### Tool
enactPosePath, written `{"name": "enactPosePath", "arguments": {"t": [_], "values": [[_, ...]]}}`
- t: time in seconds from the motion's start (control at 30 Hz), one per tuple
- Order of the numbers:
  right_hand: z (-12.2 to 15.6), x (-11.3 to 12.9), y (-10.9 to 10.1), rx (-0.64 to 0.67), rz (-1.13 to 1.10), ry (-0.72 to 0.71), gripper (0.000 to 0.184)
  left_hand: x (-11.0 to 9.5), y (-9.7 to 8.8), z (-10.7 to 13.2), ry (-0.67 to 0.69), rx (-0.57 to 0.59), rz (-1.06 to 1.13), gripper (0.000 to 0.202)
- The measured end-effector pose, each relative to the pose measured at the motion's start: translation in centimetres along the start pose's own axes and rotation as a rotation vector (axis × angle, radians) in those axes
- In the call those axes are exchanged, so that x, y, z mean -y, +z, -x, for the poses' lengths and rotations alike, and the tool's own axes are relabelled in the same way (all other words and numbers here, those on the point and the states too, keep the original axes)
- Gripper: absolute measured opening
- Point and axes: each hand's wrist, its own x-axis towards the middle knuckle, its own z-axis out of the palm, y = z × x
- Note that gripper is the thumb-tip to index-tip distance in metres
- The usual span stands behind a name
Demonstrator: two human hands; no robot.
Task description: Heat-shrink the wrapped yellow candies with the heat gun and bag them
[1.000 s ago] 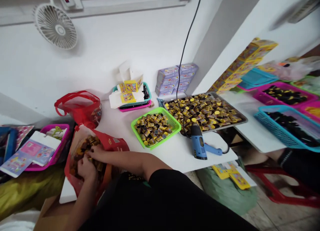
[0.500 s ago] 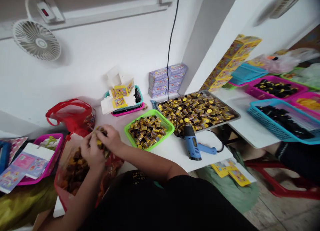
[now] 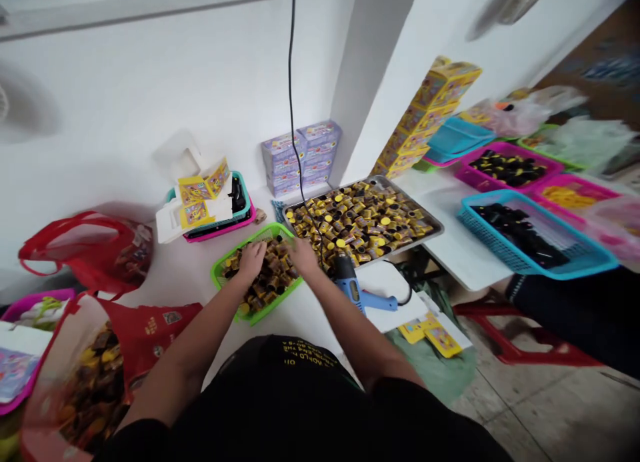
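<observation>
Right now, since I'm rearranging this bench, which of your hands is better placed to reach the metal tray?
Probably your right hand: it is at the green basket's edge, beside the tray, while your left hand sits farther off, over the pieces.

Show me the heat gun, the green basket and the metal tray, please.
Heat gun (image 3: 353, 292): head view, on its blue body.
Green basket (image 3: 275, 301): head view, on its front rim.
Metal tray (image 3: 411, 203): head view, on its right rim.
</observation>
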Motion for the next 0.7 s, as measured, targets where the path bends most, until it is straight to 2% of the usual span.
{"name": "enactPosePath", "arguments": {"t": [0.1,0.17,0.23,0.3,0.4,0.5,0.6,0.7], "values": [[1.1,-8.4,-7.7,-0.134,0.176,-0.088,0.033,2.4,-1.4,0.3,-0.1,-0.015,-0.291,0.033],[3.0,-15.1,-12.2,-0.147,0.304,-0.026,0.03,4.0,-1.9,1.0,-0.239,-0.064,-0.443,0.04],[5.3,-21.1,-14.9,0.016,0.425,0.009,0.033,5.0,-1.2,1.8,-0.337,-0.057,-0.496,0.05],[7.5,-25.0,-15.3,0.175,0.508,-0.047,0.048,5.1,0.4,2.5,-0.342,-0.024,-0.476,0.057],[9.3,-26.9,-13.3,0.25,0.638,-0.139,0.059,3.9,3.3,2.8,-0.25,-0.032,-0.427,0.062],[9.4,-26.7,-11.2,0.194,0.74,-0.13,0.048,2.3,5.2,1.9,-0.127,-0.011,-0.383,0.056],[9.1,-26.4,-11.0,0.161,0.73,-0.137,0.041,1.3,6.3,0.3,0.048,0.173,-0.346,0.05],[9.4,-26.0,-12.2,0.162,0.668,-0.15,0.039,0.9,7.4,-1.2,0.138,0.33,-0.333,0.057]]}}
